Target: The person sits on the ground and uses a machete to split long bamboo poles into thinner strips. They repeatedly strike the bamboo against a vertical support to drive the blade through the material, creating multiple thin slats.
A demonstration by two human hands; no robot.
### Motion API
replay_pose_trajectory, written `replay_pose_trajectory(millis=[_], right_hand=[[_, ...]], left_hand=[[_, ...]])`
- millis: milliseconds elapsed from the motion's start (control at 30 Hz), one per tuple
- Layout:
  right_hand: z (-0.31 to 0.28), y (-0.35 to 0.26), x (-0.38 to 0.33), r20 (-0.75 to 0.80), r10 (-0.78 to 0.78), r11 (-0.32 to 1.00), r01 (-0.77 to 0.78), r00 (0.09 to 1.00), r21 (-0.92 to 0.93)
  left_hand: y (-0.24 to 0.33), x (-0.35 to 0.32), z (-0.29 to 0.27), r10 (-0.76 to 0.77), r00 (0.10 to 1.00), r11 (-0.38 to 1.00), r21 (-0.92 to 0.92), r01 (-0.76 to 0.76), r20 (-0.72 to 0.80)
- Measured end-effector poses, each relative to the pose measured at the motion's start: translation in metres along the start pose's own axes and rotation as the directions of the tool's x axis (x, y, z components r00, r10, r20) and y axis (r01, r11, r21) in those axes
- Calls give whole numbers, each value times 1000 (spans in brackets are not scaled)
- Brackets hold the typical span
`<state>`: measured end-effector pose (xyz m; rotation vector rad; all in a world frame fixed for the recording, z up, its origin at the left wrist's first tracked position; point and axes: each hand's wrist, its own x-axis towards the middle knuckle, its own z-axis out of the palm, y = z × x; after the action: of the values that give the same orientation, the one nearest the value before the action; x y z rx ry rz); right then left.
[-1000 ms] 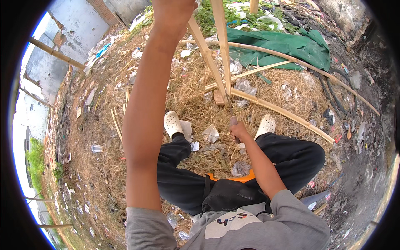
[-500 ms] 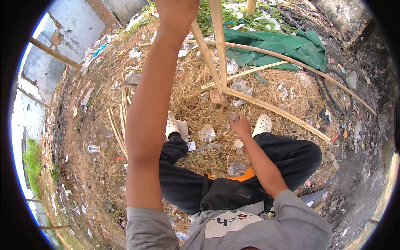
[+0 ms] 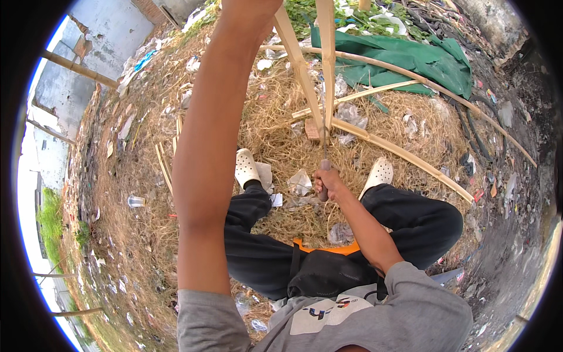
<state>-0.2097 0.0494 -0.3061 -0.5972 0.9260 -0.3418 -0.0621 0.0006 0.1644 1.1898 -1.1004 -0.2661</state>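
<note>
My right hand (image 3: pixel 330 181) is wrapped round the handle of a knife (image 3: pixel 324 165) in front of me, between my feet. Its thin dark blade points away from me, up to the low end of the upright bamboo strips. Two pale bamboo strips, a left one (image 3: pixel 298 64) and a right one (image 3: pixel 327 58), come together near a brick (image 3: pixel 312 129) and spread apart upward. At the top edge, my left hand (image 3: pixel 253 4) is beside the left strip; the frame cuts off its fingers, so its grip is hidden.
A long split bamboo piece (image 3: pixel 404 158) lies to the right, and a thin curved pole (image 3: pixel 404 71) crosses a green sheet (image 3: pixel 404 61). More strips (image 3: pixel 164 167) lie at left. Dry straw and litter cover the ground. An orange seat edge (image 3: pixel 346 249) shows beneath me.
My right hand has come back toward me and a little left with the knife, showing more of its handle and blade. The view has shifted slightly.
</note>
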Motion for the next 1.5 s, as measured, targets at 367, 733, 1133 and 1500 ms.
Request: replay_pose_trajectory(millis=[367, 733, 1133, 1500], right_hand=[[15, -8, -4, -20, -40, 991, 43, 999, 128], [70, -17, 25, 82, -125, 899, 78, 989, 430], [79, -13, 29, 147, -281, 810, 152, 948, 566], [-12, -48, -39, -5, -309, 872, 282, 951, -401]], left_hand=[[-17, 26, 20, -44, 973, 999, 3, 45, 227], [-88, -33, -30, -16, 996, 994, -111, 7, -85], [-267, -280, -36, -667, 737, 531, 763, 368, 110], [-300, -270, -60, -698, 677, 466, 866, 182, 233]])
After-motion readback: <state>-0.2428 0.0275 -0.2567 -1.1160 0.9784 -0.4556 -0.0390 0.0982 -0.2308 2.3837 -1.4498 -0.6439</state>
